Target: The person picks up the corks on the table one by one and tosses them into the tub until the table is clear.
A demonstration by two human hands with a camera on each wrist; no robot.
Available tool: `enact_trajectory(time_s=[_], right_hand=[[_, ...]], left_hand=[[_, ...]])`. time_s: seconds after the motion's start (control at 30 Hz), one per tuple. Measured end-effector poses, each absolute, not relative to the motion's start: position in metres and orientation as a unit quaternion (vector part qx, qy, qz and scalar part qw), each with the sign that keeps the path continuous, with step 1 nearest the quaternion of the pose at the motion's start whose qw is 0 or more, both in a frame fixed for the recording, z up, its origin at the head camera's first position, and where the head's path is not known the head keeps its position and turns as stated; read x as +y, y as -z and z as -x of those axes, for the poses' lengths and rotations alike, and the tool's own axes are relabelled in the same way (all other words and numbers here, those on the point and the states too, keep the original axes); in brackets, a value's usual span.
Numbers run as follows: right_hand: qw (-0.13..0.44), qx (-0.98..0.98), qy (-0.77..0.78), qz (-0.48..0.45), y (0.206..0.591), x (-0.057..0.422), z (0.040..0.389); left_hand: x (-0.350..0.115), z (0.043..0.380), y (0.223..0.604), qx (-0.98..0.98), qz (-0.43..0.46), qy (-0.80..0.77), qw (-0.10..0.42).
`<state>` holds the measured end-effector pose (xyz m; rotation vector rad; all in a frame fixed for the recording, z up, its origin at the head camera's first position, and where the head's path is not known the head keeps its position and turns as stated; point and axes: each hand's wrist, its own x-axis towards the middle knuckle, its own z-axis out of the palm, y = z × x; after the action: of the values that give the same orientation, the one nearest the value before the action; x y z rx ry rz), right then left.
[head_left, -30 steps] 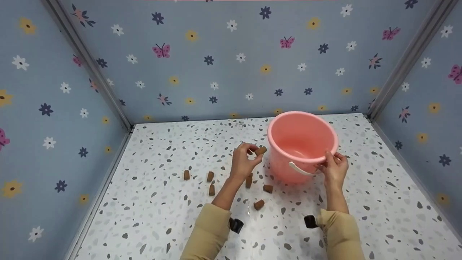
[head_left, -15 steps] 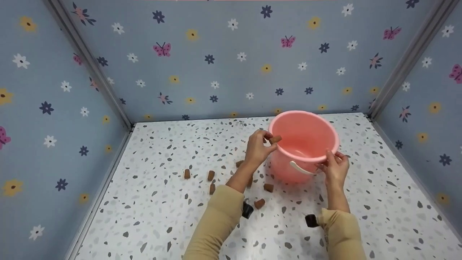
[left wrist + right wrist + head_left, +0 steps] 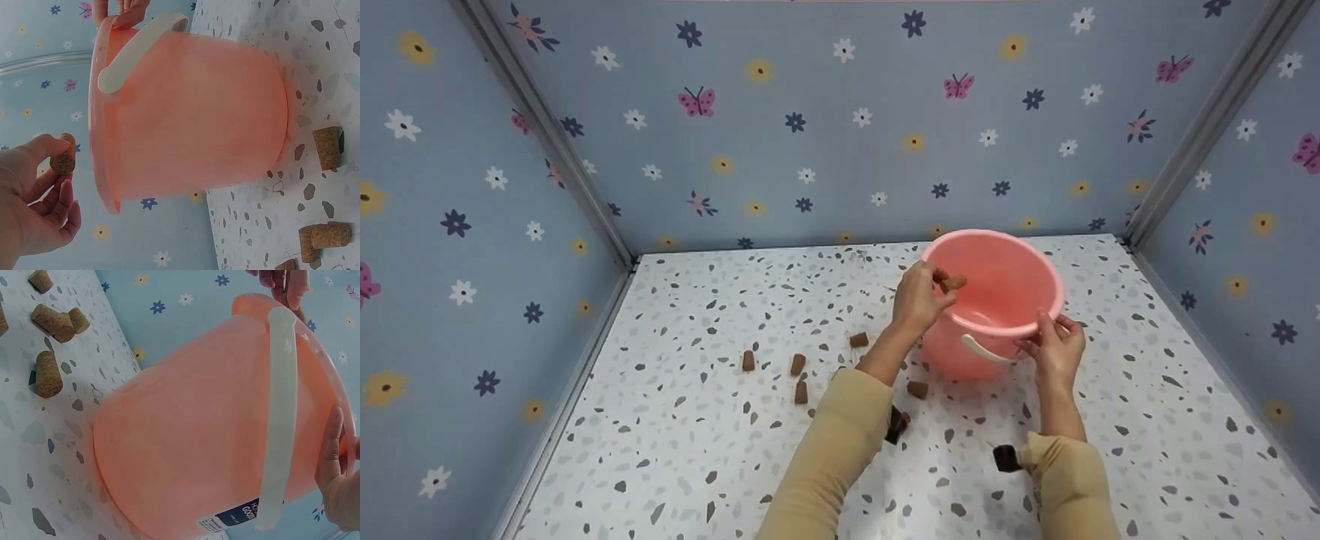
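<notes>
My left hand (image 3: 919, 300) pinches a cork stopper (image 3: 954, 284) between thumb and fingers, over the left part of the bucket's mouth in the head view. In the left wrist view the held cork (image 3: 63, 154) shows its speckled brown end. The pink bucket (image 3: 960, 356) stands upright on the speckled surface, its white handle (image 3: 982, 349) hanging down at the front. My right hand (image 3: 1057, 352) grips the bucket's rim at the front right, with the thumb on the rim and fingers beneath it. A label (image 3: 236, 516) shows on the bucket's side.
Several loose corks lie left of the bucket, among them one cork (image 3: 748, 361) farthest left and another cork (image 3: 917, 390) near the bucket's base. Blue patterned walls (image 3: 840, 135) enclose the back and both sides of the speckled tabletop (image 3: 675, 465).
My left hand has carried the cork right and slightly away from me, from beside the bucket to over its mouth. The right hand keeps its grip on the rim.
</notes>
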<state>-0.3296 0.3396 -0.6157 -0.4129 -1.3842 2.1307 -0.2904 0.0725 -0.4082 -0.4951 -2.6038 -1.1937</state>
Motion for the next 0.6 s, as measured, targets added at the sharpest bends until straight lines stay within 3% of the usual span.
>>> enact_trajectory(time_s=[0.6], right_hand=[[0.281,-0.505,-0.802,0.149,0.6168,0.3397,0.3294]], left_hand=[[0.0708,0.2879,0.4065,-0.865,0.168,0.457,0.121]])
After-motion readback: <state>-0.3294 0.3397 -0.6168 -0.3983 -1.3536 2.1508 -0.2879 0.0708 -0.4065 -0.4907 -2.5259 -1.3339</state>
